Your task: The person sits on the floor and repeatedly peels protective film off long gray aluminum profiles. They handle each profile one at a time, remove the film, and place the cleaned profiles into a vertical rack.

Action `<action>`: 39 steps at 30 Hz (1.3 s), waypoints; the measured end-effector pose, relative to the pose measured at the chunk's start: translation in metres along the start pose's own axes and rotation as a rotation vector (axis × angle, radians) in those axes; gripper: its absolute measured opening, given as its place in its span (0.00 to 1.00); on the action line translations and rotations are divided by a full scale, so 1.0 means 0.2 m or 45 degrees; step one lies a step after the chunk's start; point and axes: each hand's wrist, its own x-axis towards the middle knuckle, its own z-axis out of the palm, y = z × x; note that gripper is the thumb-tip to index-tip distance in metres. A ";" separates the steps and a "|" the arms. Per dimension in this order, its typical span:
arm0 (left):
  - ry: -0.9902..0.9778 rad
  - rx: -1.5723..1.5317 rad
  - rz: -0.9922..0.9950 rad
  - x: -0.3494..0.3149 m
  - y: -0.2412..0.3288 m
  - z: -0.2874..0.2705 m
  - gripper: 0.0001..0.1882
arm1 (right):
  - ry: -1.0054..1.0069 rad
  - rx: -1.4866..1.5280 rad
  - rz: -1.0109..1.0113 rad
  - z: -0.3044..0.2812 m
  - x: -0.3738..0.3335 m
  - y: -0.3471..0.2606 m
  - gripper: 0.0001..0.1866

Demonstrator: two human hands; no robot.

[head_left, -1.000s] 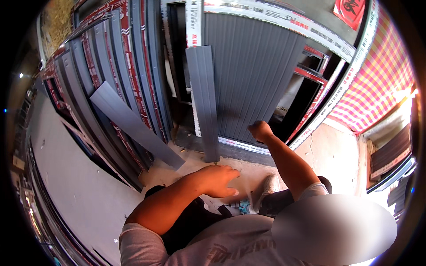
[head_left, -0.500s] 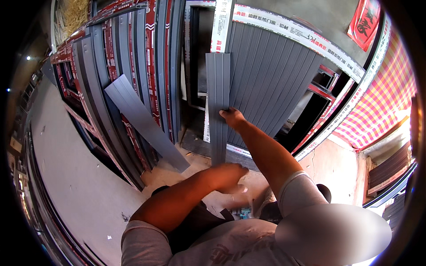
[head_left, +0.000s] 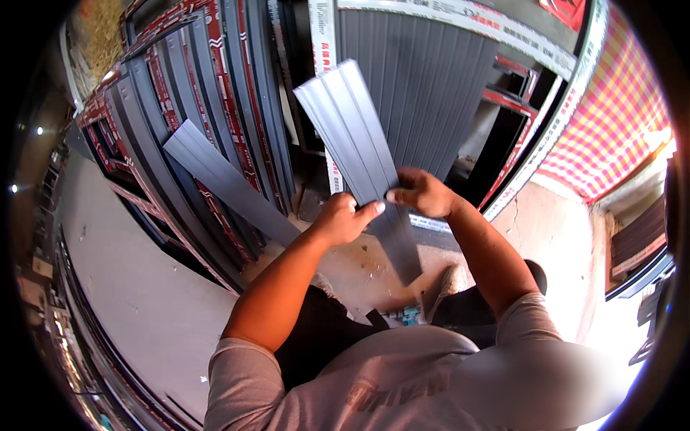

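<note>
A long grey ribbed panel strip (head_left: pixel 350 122) is held up in front of me, tilted with its top toward the left. My left hand (head_left: pixel 347 219) grips its left edge, thumb lying across the face. On the opposite edge my right hand (head_left: pixel 424 192) is closed round it, thumb on the front. The lower end of the strip hangs above the floor between my legs. Behind it stands a large grey ribbed panel (head_left: pixel 438 79) inside a frame (head_left: pixel 460 16) covered with white printed film.
Several grey profiles and frames with red film (head_left: pixel 208 93) lean at the left. Another grey strip (head_left: pixel 223 176) rests slantwise against them. A checkered cloth (head_left: pixel 607 122) hangs at the right. A teal and dark object (head_left: pixel 410 314) lies on the floor (head_left: pixel 359 269) between my feet.
The strip stood upright against the framed panel, held by my right hand alone. Now it is pulled nearer and tilted, and my left hand has come up and taken hold too.
</note>
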 end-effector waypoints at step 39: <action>0.153 -0.727 0.358 -0.09 0.16 0.17 0.12 | 0.705 2.050 0.153 0.00 -0.66 0.41 0.15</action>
